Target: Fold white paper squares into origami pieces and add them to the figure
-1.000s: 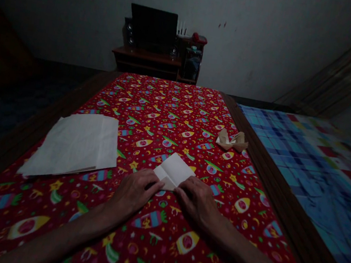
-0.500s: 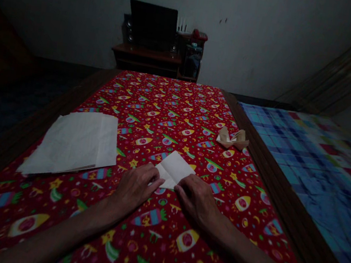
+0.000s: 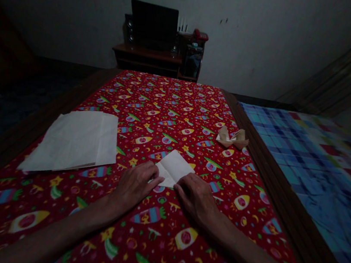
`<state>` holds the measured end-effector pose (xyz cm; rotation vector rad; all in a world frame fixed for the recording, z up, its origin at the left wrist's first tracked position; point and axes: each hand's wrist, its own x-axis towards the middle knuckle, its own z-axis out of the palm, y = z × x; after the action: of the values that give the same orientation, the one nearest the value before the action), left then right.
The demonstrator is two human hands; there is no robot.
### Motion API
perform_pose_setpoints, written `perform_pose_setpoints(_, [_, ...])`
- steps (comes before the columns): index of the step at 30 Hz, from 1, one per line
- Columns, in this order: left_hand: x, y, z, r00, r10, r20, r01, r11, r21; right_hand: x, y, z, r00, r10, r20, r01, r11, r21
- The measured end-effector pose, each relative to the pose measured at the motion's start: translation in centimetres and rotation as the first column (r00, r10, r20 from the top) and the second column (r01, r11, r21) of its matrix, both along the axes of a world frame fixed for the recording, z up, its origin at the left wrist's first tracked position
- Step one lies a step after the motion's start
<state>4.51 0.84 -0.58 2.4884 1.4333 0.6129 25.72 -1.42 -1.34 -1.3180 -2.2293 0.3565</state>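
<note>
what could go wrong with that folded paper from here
The folded white paper is touched only along its near edge by the left hand and right hand, so it might slip and crease crookedly on the red patterned cloth. The loose white sheets lie close to the left hand and could get nudged.

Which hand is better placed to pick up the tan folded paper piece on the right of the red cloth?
Probably the right hand. It rests on the red cloth on the same side as the tan folded paper piece and nearer to it. The left hand is farther away, with the white folded paper in between.
</note>
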Motion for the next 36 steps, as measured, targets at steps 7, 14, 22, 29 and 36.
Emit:
perform_pose_setpoints(7, [-0.1, -0.1, -0.1, 0.999, 0.001, -0.040, -0.001, 1.000, 0.008, 0.1, -0.1, -0.5, 0.992, 0.043, 0.123, -0.061, 0.987, 0.150])
perform_pose_setpoints(14, [0.1, -0.2, -0.2, 0.996, -0.050, -0.077, 0.060, 0.991, 0.123, 0.0, -0.3, -0.5, 0.963, 0.046, 0.265, -0.113, 0.963, 0.246])
perform_pose_setpoints(22, [0.9, -2.1, 0.7, 0.856, -0.266, -0.444, 0.361, 0.921, 0.144, 0.1, -0.6, -0.4, 0.958, 0.079, 0.276, -0.146, 0.962, 0.231])
perform_pose_setpoints(29, [1.4, -3.4, 1.0, 0.818, -0.245, -0.520, 0.302, 0.953, 0.026, 0.4, -0.4, 0.4, 0.921, 0.136, 0.364, -0.251, 0.924, 0.290])
perform_pose_setpoints(36, [1.0, -4.1, 0.9, 0.831, -0.171, -0.530, 0.264, 0.959, 0.103, 1.0, -0.2, 0.8, 0.903, 0.193, 0.384, -0.306, 0.915, 0.261])
